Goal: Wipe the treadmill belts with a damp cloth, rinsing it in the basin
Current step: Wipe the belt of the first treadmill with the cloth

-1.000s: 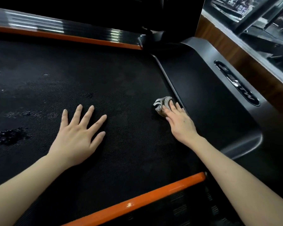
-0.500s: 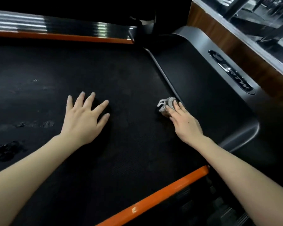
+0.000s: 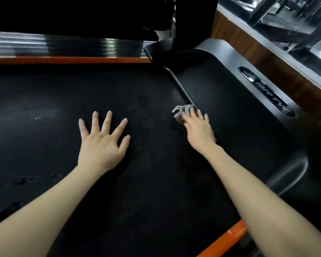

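Cloth (image 3: 180,110), where is it? — On the black treadmill belt (image 3: 156,182), at the belt's right edge, just beside the dark side rail (image 3: 230,117). It is a small grey, crumpled wad.

Is a hand on it? — Yes, the right hand (image 3: 198,130). Its fingers lie fairly straight over the near part of the cloth and press it down onto the belt; the far part of the cloth sticks out past the fingertips. The fingers do not look curled round it.

And the left hand (image 3: 100,143)? — Flat on the belt, palm down, fingers spread wide, holding nothing. It is to the left of the cloth and well apart from it.

Anything else on the belt? — Small wet-looking marks (image 3: 54,176) near the left forearm, and a faint pale smear farther left.

What frames the belt? — An orange strip (image 3: 72,60) along the far side, and another orange strip (image 3: 230,236) at the near right corner, under the right forearm. On the side rail sits a long glossy logo plate (image 3: 267,91), its lettering too blurred to read. Far right runs a wooden ledge (image 3: 248,43).
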`<act>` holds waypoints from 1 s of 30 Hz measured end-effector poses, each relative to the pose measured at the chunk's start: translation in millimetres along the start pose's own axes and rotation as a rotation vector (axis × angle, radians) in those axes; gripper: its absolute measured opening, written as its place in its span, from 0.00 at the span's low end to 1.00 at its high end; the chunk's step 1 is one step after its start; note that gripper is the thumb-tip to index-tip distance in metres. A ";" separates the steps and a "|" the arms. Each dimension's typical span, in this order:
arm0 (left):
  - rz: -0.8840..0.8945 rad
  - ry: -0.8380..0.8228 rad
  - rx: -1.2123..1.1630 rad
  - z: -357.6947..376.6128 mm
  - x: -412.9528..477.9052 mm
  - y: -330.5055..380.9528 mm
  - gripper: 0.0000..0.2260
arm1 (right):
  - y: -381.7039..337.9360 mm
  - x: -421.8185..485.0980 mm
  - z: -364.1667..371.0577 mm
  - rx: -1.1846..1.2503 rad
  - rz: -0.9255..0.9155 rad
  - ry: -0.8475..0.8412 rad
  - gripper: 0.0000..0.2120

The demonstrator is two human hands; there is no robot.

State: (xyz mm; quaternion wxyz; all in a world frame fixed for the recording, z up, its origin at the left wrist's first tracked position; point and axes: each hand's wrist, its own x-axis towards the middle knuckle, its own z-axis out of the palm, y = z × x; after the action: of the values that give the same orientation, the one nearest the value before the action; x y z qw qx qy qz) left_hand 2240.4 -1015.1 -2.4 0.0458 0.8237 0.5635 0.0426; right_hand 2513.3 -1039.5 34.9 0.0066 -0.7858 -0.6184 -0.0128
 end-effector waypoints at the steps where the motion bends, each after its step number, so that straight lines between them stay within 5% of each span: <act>1: -0.002 0.001 -0.006 -0.2 -0.1 0.3 0.31 | -17.8 11.4 3.9 -0.021 0.029 0.023 0.22; 7: -0.001 0.002 -0.036 -2.4 0.2 -0.1 0.33 | -53.4 2.2 8.5 0.033 -0.383 -0.019 0.23; 13: -0.023 0.017 -0.027 0.0 0.2 3.1 0.31 | -32.3 61.1 11.5 -0.002 0.015 0.077 0.23; 18: -0.017 -0.021 -0.048 -3.0 1.6 -0.4 0.35 | -83.1 39.5 22.6 0.092 -0.442 0.046 0.23; 25: 0.098 -0.069 0.147 -27.1 45.2 -27.9 0.38 | -37.4 136.4 18.4 0.085 -0.065 0.148 0.21; 30: 0.038 -0.046 0.052 -8.0 64.7 -47.8 0.36 | -36.1 151.7 26.7 0.043 -0.107 0.152 0.24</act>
State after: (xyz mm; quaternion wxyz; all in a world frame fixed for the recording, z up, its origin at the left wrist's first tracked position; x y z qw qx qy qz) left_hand 2218.6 -937.3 0.8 0.0366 0.8361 0.5473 0.0101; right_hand 2514.2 -882.9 12.3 0.0697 -0.7479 -0.6575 -0.0594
